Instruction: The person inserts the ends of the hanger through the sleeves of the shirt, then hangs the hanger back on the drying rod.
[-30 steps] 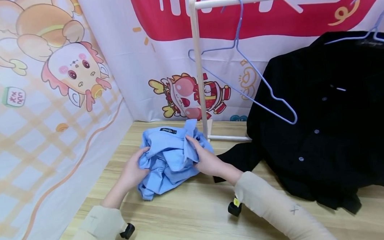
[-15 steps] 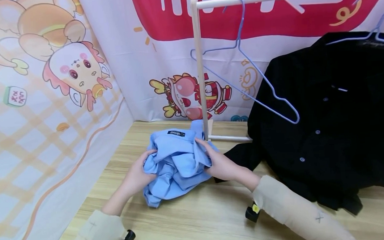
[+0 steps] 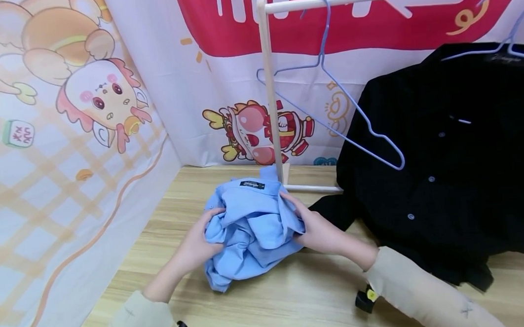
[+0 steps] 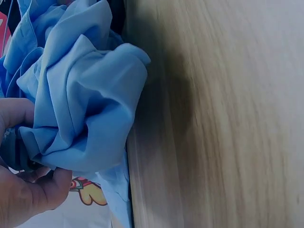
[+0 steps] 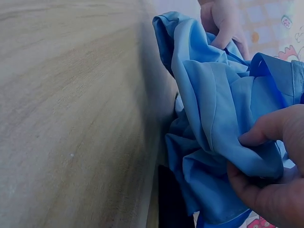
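A crumpled light blue shirt (image 3: 252, 228) is bunched between both hands over the wooden table, its dark collar label facing up. My left hand (image 3: 200, 241) grips its left side; in the left wrist view, the thumb and fingers of that hand (image 4: 28, 190) pinch a fold of the shirt (image 4: 95, 95). On the other side my right hand (image 3: 316, 227) grips the cloth near the collar. The right wrist view shows this hand (image 5: 275, 161) with thumb and fingers closed on a fold of the shirt (image 5: 209, 95). Part of the shirt hides the fingers beneath.
Behind the shirt stands a white clothes rack (image 3: 270, 94). From its bar hangs a bare blue hanger (image 3: 352, 99). A black buttoned shirt (image 3: 440, 174) hangs on another hanger at the right, its hem and sleeve on the wooden table (image 3: 252, 312). Printed cloth (image 3: 164, 79) lines the back and left.
Both hands have moved right and a little toward the person, carrying the blue shirt along. Their grip stays on it. The black shirt and the bare hanger look unchanged.
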A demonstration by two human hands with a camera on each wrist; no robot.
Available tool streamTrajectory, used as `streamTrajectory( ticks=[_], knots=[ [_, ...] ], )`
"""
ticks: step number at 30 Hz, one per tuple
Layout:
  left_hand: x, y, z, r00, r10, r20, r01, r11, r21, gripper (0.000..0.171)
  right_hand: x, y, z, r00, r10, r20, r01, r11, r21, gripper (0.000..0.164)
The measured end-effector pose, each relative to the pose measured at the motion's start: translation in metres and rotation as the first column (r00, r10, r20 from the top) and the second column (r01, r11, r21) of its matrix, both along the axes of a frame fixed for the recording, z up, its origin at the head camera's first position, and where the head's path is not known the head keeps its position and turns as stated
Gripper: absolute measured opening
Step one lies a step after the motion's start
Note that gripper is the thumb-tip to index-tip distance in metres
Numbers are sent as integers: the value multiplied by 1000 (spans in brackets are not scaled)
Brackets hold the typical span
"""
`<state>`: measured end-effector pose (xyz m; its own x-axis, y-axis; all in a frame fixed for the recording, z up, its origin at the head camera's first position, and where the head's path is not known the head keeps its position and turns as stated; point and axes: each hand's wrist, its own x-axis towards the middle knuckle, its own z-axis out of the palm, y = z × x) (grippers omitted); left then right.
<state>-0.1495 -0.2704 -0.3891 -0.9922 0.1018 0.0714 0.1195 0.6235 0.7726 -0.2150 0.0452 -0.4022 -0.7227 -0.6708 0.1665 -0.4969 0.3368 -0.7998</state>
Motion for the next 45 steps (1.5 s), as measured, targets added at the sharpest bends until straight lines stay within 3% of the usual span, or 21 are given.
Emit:
streamTrajectory(
  ticks=[6,14,25,35,45],
  knots=[
    [3,7,2,999,-29,14,29,1000,4,83,6,10,3,1000,8,-14,-8,1000,-1,100],
    [0,12,-1,991,-114,70,111,993,46,89,15,24,3,998,17,57,-17,1000,0,98],
    [-4,26,-4,976,-210,65,205,976,74,92,26,51,3,1000,25,-17,-25,1000,-4,95],
    [-5,45,1,977,-192,94,183,979,93,104,34,76,7,999,5,32,-4,1000,-18,96],
    [-4,63,2,959,-270,79,258,956,141,101,48,97,17,999,-25,28,24,1000,14,96]
  ],
)
